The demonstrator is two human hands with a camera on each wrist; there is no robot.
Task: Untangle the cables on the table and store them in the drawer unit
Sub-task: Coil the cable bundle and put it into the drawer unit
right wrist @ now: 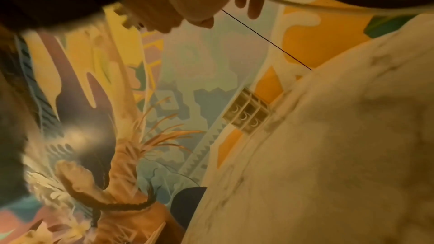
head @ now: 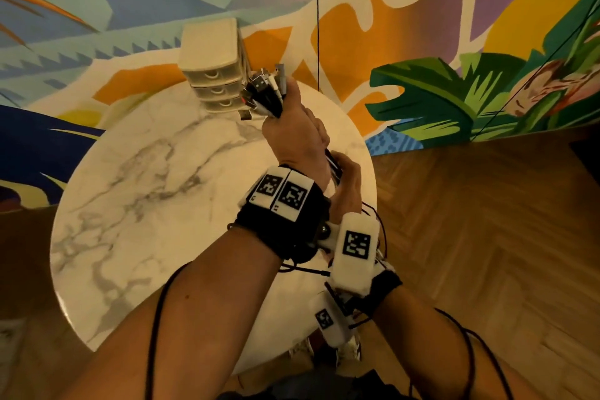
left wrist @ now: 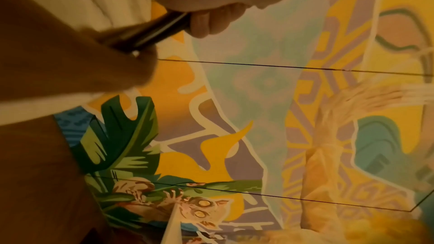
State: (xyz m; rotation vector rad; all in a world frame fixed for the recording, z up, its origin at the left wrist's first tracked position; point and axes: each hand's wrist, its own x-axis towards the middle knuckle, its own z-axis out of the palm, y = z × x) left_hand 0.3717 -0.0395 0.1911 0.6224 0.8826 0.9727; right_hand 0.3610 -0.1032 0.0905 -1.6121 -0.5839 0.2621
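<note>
hands: 2 | cable bundle (head: 264,92): 1 | drawer unit (head: 212,63): 1, drawers: 3 | table (head: 146,178): 1

cables (head: 264,91): black and white bundle, plugs up | drawer unit (head: 214,65): cream, three drawers closed, table's far edge

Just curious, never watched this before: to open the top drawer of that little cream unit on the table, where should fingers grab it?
On the drawer unit, hook the arched recess in the top drawer front, coming from the table centre side; the fronts face that way.
</note>
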